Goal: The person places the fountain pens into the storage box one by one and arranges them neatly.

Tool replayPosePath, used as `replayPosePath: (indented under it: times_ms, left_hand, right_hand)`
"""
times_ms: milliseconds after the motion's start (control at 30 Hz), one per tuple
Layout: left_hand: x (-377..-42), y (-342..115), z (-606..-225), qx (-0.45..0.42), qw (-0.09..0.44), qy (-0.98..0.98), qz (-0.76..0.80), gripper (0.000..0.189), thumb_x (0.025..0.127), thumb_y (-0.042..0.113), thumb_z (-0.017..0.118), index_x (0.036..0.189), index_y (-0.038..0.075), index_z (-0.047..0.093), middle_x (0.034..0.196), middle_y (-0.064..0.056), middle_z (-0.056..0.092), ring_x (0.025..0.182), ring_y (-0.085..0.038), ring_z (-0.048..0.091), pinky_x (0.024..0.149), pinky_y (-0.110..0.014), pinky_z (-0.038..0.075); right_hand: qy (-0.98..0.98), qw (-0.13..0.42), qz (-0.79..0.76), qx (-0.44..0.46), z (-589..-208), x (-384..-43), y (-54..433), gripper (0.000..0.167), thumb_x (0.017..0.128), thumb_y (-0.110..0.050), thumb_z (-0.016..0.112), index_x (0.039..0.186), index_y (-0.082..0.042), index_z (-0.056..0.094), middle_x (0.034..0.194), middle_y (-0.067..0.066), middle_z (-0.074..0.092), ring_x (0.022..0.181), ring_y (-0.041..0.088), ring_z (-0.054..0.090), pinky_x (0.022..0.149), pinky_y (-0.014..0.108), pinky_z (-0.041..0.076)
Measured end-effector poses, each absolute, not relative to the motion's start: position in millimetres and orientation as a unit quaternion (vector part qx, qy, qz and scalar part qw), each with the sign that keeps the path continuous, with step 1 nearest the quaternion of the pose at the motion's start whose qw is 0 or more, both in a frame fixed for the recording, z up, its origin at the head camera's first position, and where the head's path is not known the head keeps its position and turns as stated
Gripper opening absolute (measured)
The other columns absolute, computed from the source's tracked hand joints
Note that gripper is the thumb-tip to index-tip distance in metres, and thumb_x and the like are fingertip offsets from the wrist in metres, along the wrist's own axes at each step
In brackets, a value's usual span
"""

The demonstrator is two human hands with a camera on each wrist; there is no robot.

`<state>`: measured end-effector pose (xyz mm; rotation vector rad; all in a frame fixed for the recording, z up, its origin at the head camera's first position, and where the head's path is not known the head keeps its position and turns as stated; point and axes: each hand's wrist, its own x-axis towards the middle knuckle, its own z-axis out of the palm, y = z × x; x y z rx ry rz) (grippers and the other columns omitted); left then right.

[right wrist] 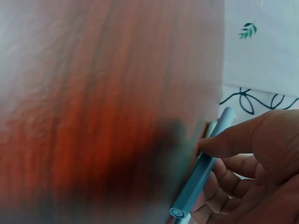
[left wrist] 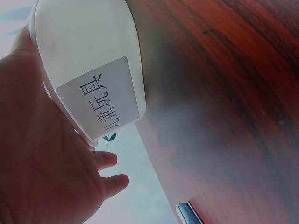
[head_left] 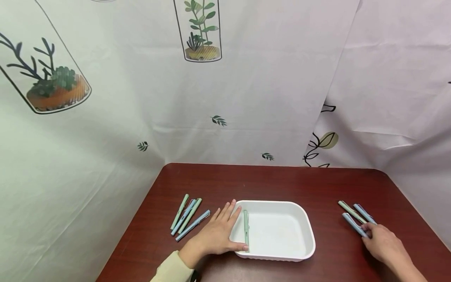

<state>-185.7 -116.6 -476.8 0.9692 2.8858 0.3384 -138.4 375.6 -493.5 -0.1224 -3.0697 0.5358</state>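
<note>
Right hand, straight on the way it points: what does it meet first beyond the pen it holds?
Most likely the green pen, lying beside the held blue pen on the table; depth is unclear, so the right hand might pass above it.

Left hand (left wrist: 46, 144) lies against the rim of a white tray (left wrist: 88, 37), two fingertips extending clear beyond its corner. Tray wall bears a pale label (left wrist: 72, 95) with four dark characters, running sideways. Reddish-brown wood-grained table (left wrist: 219, 107) alongside. Bluish pen (left wrist: 189, 213), partly visible at lower edge. Pale backdrop (left wrist: 135, 177) carries a green leaf print (left wrist: 110, 137).
</note>
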Motion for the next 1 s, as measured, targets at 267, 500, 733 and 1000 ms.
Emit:
replayPosePath:
  times_ms: [267,500,733,1000]
  left_hand:
    - [-184,-117,-477,0.318,0.039,0.941,0.113,0.114,0.082,0.080,0.059,0.163,0.012,0.017,0.170,-0.014,0.008,0.156,-0.033,0.015,0.122,-0.055,0.022]
    - [-184,-117,-477,0.317,0.039,0.941,0.114,0.113,0.083,0.080,0.058,0.163,0.012,0.017,0.170,-0.013,0.007,0.156,-0.031,0.013,0.122,-0.055,0.022]
    - [-185,-117,-476,0.316,0.038,0.941,0.115,0.113,0.082,0.079,0.059,0.163,0.012,0.018,0.170,-0.013,0.007,0.156,-0.031,0.013,0.122,-0.055,0.022]
    - [-185,-117,-476,0.318,0.040,0.940,0.117,0.113,0.083,0.077,0.061,0.163,0.011,0.018,0.170,-0.014,0.008,0.156,-0.033,0.015,0.121,-0.056,0.022]
  right_hand:
    - [-0.981,0.035,0.191,-0.028,-483,-139,364,0.023,0.082,-0.010,0.077,0.099,-0.005,0.063,0.082,0.001,0.061,0.073,0.022,0.055,0.063,0.045,0.044]
    - [-0.970,0.000,0.242,-0.035,-474,-143,355,0.044,0.084,-0.029,0.081,0.115,0.000,0.067,0.091,0.001,0.069,0.082,0.018,0.058,0.068,0.034,0.042]
    - [-0.912,-0.074,0.398,-0.067,-470,-146,346,0.062,0.093,-0.031,0.075,0.133,0.011,0.052,0.097,0.002,0.066,0.078,0.003,0.054,0.065,0.023,0.047]
    - [-0.844,-0.103,0.519,-0.089,-470,-146,336,0.065,0.098,-0.024,0.067,0.141,0.015,0.038,0.105,0.008,0.064,0.083,0.009,0.061,0.070,0.032,0.057]
